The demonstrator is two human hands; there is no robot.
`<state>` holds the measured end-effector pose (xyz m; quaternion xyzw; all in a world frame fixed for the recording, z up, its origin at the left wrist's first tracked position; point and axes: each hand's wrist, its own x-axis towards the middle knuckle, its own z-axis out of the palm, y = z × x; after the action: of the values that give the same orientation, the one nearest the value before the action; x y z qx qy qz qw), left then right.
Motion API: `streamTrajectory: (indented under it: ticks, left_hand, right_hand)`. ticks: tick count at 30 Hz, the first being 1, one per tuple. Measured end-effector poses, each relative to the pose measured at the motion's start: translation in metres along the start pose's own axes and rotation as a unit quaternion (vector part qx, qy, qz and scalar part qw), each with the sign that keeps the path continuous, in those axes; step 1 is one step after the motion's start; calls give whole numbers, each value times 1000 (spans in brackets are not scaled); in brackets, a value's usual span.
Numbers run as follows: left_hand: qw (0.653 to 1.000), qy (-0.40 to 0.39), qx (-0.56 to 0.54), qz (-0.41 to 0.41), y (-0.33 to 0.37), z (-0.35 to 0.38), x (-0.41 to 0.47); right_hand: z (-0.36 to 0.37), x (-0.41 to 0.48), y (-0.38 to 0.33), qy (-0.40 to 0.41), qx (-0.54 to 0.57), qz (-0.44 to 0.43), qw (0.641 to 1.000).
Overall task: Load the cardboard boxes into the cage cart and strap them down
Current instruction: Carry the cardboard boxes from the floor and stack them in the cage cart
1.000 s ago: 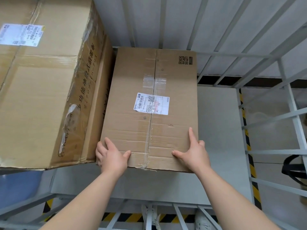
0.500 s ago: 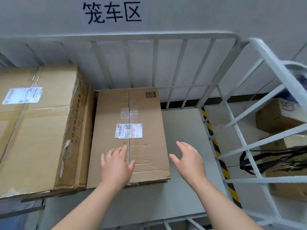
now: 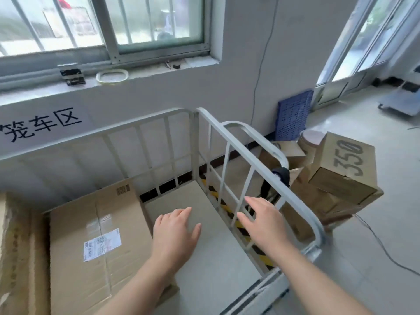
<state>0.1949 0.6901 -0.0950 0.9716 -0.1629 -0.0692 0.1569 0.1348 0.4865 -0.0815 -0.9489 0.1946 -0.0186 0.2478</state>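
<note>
Letting go of the labelled box, pressed at its near edge by both hands a second ago, and leaving it lying flat at lower left of the frame, on the floor of the cage cart, close against the bigger box at the left edge. Now floating the left hand at centre frame above the bare cart floor just right of that box, with fingers straight and a little apart, holding nothing. Carrying the right hand right of centre, in front of the cart's side bars, likewise with fingers extended and spread, clamped on nothing. Swinging the view up and to the right as well, bringing in the loose pile beyond the side rail at centre right, topped by the box marked 350. Judging from this, finishing one placement and turning for the next carton, though not yet touching any. Keeping room on the cart floor for more. Passing over what looks like a black strap hanging off the side rail, untouched; probably putting the strapping after loading those outside boxes.
</note>
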Motion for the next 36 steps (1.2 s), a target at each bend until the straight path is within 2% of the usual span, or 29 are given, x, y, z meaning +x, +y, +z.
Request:
streamTrajectory:
  ticks: [8, 16, 26, 36]
  left_hand:
    - [994, -6, -41, 105, 205, 14, -14]
    - [987, -46, -69, 140, 386, 67, -21]
    - [984, -115, -66, 121, 482, 139, 39]
    - [985, -144, -83, 53, 547, 205, 196]
  right_hand:
    - [-121, -48, 147, 59, 4, 71, 996]
    - [-210, -84, 307, 89, 15, 193, 977]
    - [-234, -61, 431, 98, 40, 285, 953]
    - [-225, 80, 523, 75, 79, 329, 938]
